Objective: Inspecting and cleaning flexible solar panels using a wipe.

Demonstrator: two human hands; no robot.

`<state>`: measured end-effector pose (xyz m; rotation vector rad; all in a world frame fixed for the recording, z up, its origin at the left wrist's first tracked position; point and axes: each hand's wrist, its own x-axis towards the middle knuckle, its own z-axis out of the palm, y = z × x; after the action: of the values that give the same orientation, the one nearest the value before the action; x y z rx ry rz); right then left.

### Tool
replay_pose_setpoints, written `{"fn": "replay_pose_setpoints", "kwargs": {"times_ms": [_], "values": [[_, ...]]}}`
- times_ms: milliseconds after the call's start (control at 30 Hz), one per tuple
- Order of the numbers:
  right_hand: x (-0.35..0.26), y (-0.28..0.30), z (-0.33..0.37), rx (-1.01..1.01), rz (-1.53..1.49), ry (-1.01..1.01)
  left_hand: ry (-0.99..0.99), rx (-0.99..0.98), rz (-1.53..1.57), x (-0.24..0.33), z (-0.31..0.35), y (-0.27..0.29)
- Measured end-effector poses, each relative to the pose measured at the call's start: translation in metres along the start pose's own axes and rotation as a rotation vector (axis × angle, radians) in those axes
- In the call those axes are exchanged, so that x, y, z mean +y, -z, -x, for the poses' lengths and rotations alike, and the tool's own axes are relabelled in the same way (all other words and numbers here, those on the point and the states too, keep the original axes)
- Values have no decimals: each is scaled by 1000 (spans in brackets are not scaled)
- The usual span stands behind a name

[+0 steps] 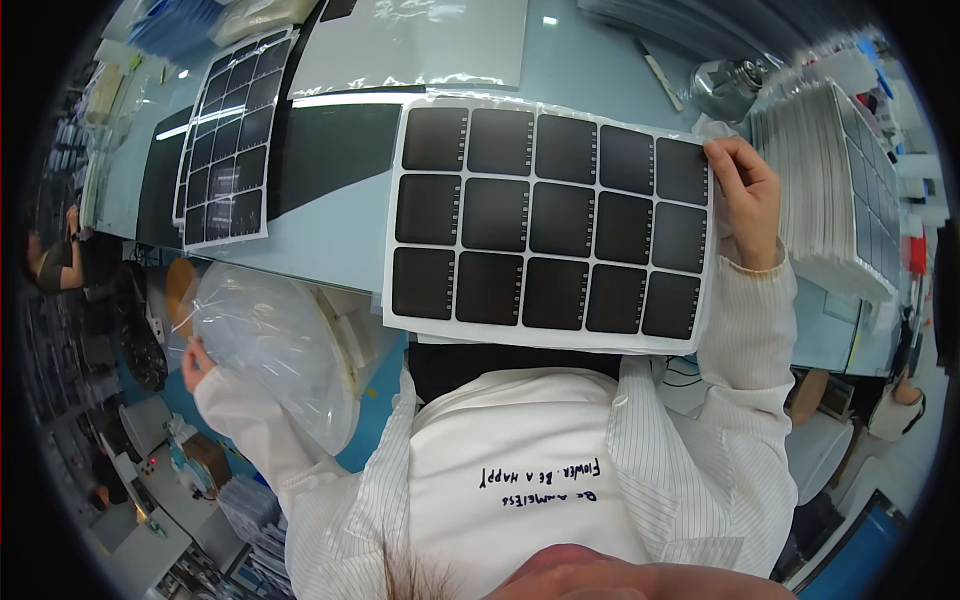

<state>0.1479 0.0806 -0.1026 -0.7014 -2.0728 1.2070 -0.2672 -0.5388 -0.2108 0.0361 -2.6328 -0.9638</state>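
Observation:
My right hand grips the upper right corner of a white sheet of black square labels, thumb on its face and fingers curled at the edge. The sheet is laid out in rows of rounded squares, and more white sheet edges show beneath it. It spans the table's near edge in front of my body. My left hand is lowered at the left, its fingers apart beside a clear plastic bag; no object shows in it. Part of that hand is hard to make out.
More black-square sheets lie at the left of the table. A tall stack of sheets stands at right, near a metal-topped bottle and a pen-like tool. A wooden stool is below left. Another person is far left.

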Motion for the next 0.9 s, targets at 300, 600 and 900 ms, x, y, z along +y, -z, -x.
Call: {"fn": "replay_pose_setpoints", "kwargs": {"times_ms": [300, 600, 900], "values": [[-35, 28, 8, -280, -54, -445, -916, -680, 325, 321, 111, -43], [-50, 21, 14, -511, -195, -540, -607, -1118, 347, 341, 124, -78], [-57, 21, 14, -653, -353, -627, -704, -1299, 494, 342, 112, -73]]}}
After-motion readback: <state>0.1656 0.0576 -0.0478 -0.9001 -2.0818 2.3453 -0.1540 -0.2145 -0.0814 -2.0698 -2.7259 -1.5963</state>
